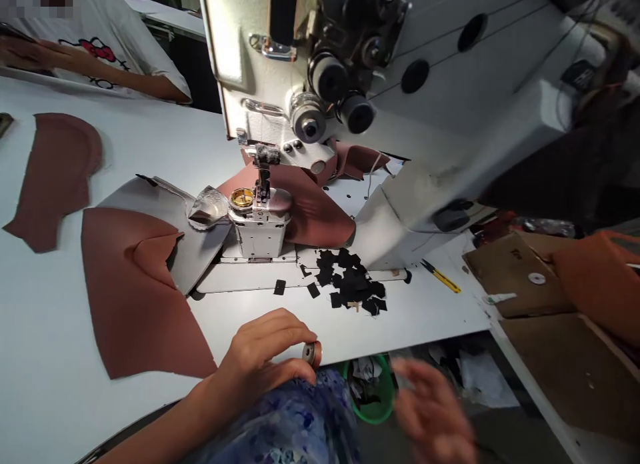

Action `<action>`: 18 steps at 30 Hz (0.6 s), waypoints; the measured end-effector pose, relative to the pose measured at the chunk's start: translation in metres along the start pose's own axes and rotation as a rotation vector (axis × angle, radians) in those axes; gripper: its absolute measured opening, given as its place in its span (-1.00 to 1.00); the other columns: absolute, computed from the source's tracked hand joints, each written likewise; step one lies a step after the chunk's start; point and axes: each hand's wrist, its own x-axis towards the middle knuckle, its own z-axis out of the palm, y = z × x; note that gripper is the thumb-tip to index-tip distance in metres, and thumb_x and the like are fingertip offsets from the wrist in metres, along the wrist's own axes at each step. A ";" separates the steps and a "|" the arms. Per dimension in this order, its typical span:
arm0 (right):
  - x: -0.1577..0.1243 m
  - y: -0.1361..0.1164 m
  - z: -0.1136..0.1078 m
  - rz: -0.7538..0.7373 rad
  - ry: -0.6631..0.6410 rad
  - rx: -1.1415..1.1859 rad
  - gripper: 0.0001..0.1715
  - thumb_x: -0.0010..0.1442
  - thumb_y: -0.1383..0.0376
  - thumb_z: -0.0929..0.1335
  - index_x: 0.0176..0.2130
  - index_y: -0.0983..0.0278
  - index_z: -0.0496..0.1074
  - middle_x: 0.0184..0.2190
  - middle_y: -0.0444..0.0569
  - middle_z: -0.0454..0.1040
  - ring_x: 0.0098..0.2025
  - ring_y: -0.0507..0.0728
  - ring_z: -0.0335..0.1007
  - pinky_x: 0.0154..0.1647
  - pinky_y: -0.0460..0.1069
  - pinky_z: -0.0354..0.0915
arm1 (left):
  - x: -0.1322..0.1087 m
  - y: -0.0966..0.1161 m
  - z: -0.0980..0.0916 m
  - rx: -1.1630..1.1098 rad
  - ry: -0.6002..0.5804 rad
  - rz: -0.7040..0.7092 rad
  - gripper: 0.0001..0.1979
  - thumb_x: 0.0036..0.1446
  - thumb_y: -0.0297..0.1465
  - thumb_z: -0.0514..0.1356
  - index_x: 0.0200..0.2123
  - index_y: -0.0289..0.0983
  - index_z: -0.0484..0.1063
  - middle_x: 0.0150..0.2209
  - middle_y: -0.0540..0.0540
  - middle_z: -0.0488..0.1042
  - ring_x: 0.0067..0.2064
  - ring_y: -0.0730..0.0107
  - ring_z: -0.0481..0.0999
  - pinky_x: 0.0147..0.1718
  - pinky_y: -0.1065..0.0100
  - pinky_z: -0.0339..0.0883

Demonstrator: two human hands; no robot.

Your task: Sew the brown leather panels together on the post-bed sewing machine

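Note:
A small metal bobbin (313, 354) wound with reddish thread is pinched between the thumb and fingers of my left hand (270, 347), just above my lap at the table's front edge. To the right, past that edge, my right hand (433, 411) is smeared by motion, so its fingers cannot be read. Ahead of both hands stands a post-bed sewing machine (263, 231), its round brass-coloured hook area (243, 198) uncovered. Brown-red leather-like material (315, 207) lies behind and beside the post. Another brown-red panel (140, 304) with a grey underside spreads over the table on the left.
Small black fabric squares (353, 281) are heaped right of the post. A yellow cutter (441, 276) lies further right, near cardboard boxes (515, 277). Below the edge is a green bin (375, 411) with scraps. Another brown-red piece (57, 174) lies far left; a person (120, 44) sits beyond.

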 end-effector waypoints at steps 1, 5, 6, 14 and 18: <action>0.009 0.003 0.011 -0.020 -0.036 0.043 -0.06 -0.13 -0.34 0.34 0.14 -0.06 0.16 0.08 0.02 0.31 -0.60 -0.08 0.09 -0.61 -0.05 0.05 | 0.001 0.001 0.001 -0.005 -0.003 0.002 -0.69 0.03 -0.38 0.34 -0.15 -0.30 0.40 -0.44 -0.06 0.55 -0.39 0.39 0.46 -0.32 0.39 0.41; 0.036 0.008 0.042 0.035 -0.397 0.211 -0.06 -0.13 -0.20 0.45 0.13 0.14 0.25 -0.41 -0.15 0.37 -0.59 -0.10 -0.01 -0.58 -0.11 -0.07 | 0.003 0.002 0.007 -0.010 -0.011 -0.019 -0.70 0.04 -0.34 0.34 -0.16 -0.29 0.43 -0.42 -0.09 0.54 -0.36 0.37 0.50 -0.34 0.39 0.41; 0.038 0.007 0.043 0.044 -0.416 0.201 -0.29 -0.02 -0.16 0.41 -0.03 0.23 0.40 -0.58 -0.22 0.23 -0.59 -0.09 -0.02 -0.58 -0.12 -0.08 | 0.003 0.001 0.009 -0.026 -0.017 -0.041 -0.71 0.03 -0.36 0.35 -0.17 -0.29 0.44 -0.42 -0.08 0.55 -0.36 0.37 0.50 -0.34 0.40 0.41; -0.006 0.011 -0.038 -0.009 0.001 0.170 -0.46 0.26 -0.05 0.21 -0.56 0.26 0.18 -0.66 -0.25 -0.09 -0.62 -0.06 -0.24 -0.61 -0.09 -0.21 | 0.006 -0.003 0.033 -0.309 -0.082 -0.545 -0.83 -0.05 -0.37 0.40 -0.38 -0.33 0.53 -0.49 -0.04 0.55 -0.48 0.44 0.49 -0.44 0.50 0.43; -0.032 0.027 -0.097 0.093 0.227 -0.146 -0.46 0.29 -0.07 0.11 -0.53 0.24 0.14 -0.64 -0.24 -0.14 -0.57 -0.01 -0.20 -0.53 -0.07 -0.12 | 0.015 -0.002 0.049 -0.380 -0.135 -0.529 -0.83 -0.02 -0.43 0.36 -0.31 -0.31 0.52 -0.44 -0.01 0.56 -0.44 0.48 0.52 -0.39 0.55 0.46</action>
